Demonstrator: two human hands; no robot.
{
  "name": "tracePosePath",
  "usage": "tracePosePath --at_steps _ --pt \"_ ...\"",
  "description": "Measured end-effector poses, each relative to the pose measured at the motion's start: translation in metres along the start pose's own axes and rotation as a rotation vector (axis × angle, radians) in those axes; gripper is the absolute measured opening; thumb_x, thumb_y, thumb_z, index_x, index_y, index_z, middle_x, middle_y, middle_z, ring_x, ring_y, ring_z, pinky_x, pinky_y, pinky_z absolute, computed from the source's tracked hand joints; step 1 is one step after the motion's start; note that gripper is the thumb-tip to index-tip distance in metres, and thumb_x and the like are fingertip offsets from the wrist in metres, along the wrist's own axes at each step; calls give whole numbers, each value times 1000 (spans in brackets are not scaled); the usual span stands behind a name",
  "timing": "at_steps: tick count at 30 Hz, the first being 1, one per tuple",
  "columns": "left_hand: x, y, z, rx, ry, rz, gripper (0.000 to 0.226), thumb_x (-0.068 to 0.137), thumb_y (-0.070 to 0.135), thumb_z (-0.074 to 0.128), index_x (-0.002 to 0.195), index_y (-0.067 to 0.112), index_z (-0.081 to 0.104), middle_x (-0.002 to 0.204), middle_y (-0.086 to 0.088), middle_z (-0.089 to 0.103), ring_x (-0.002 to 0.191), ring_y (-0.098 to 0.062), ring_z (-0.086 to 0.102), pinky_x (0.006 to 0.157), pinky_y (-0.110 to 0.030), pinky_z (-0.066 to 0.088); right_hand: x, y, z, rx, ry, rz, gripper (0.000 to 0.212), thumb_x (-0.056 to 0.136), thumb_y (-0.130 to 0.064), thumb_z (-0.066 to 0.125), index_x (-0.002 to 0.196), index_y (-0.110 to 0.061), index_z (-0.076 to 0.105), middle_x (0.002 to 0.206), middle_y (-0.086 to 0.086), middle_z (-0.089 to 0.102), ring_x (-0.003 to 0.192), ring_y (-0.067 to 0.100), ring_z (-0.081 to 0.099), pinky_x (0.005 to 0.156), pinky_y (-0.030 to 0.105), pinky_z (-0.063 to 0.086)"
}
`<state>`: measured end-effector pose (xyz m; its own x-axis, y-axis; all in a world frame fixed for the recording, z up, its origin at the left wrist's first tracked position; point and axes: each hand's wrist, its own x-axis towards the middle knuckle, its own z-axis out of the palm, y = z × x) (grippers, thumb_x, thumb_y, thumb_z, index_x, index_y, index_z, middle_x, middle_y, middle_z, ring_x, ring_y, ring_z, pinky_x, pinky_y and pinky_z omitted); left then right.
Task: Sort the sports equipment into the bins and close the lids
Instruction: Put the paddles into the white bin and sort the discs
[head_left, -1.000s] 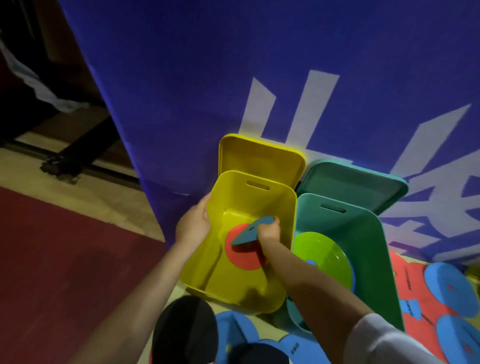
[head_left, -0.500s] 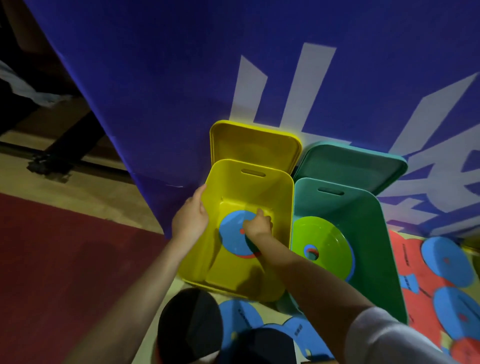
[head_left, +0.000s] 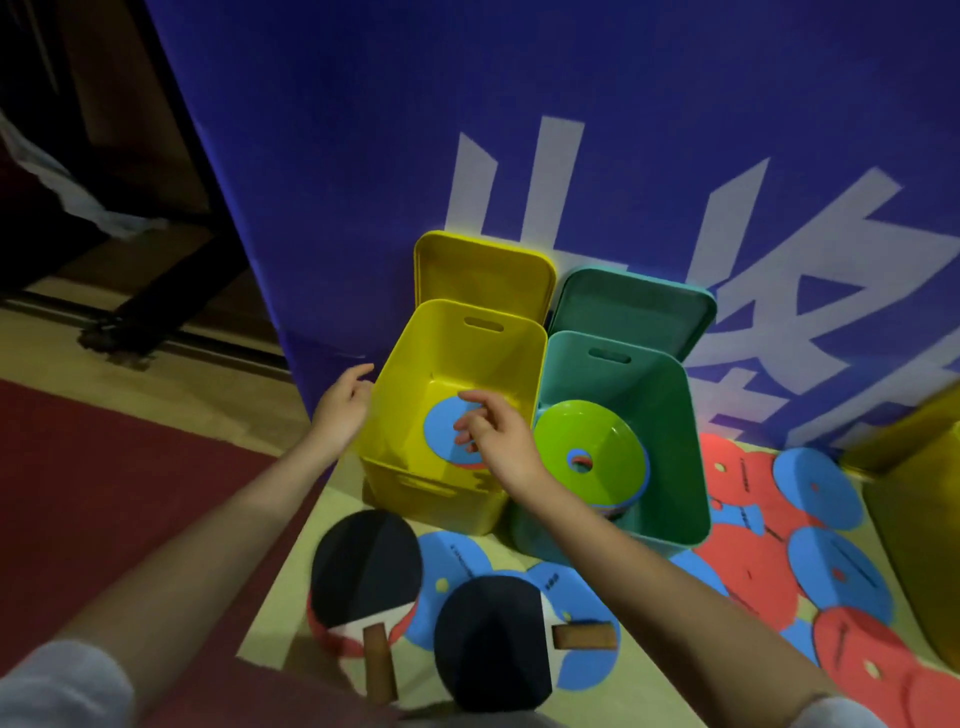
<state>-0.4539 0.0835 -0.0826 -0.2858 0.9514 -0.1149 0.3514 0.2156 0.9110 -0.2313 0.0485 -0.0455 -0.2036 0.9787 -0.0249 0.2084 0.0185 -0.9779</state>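
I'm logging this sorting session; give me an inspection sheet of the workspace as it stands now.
Surface: pale floor, red mat on the left.
Job's things: yellow bin open, blue disc inside; green bin open, holding a lime cone; both lids lean behind.
Clutter: two paddles, red and blue discs on the floor.
Hands: left hand at the yellow bin's rim, empty; right hand over the bin, empty.
Cables: nothing seen.
Surroundings: blue banner.

A sports hall or activity room, set up on the floor.
A tall blue banner with large white characters stands on pale wood flooring; left of it lies red matting, and before it table-tennis paddles and flat foam discs.
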Motion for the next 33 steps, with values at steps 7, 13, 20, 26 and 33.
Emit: tracePosePath --at_steps 7,13,20,26,33 --pt "-95 -104 -5 -173 219 -375 30 101 19 38 124 8 55 108 -14 59 84 -27 59 73 -37 49 -79 64 27 -49 -179 192 28 93 6 38 103 -8 60 71 1 58 57 5 57 57 20 46" --pt "-148 -156 28 382 14 -491 59 89 36 60 139 13 42 137 -20 41 116 -41 51 97 -47 46 -102 133 21 -750 -379 338 44 90 -26 56 132 -14 53 127 13 55 119 29 50 101 36 42" --pt "-153 -153 48 551 39 -501 91 78 35 74 150 22 19 140 -21 33 127 -42 32 95 -52 42 -120 154 -9 -1073 -403 479 101 74 -57 70 151 -24 14 148 9 27 138 32 24 106 49 33" --pt "-154 -145 51 597 65 -459 94 75 31 78 150 24 20 132 -25 38 121 -43 38 93 -49 43 -133 167 -21 -1218 -429 432 117 69 -57 75 153 -26 0 150 12 24 137 34 25 105 48 33" --pt "-159 -130 35 291 183 -415 98 77 18 77 152 18 16 137 -27 37 111 -46 52 91 -47 46 -130 165 -34 -1119 -401 411 121 56 -59 82 149 -24 14 135 13 31 124 34 37 96 45 45"
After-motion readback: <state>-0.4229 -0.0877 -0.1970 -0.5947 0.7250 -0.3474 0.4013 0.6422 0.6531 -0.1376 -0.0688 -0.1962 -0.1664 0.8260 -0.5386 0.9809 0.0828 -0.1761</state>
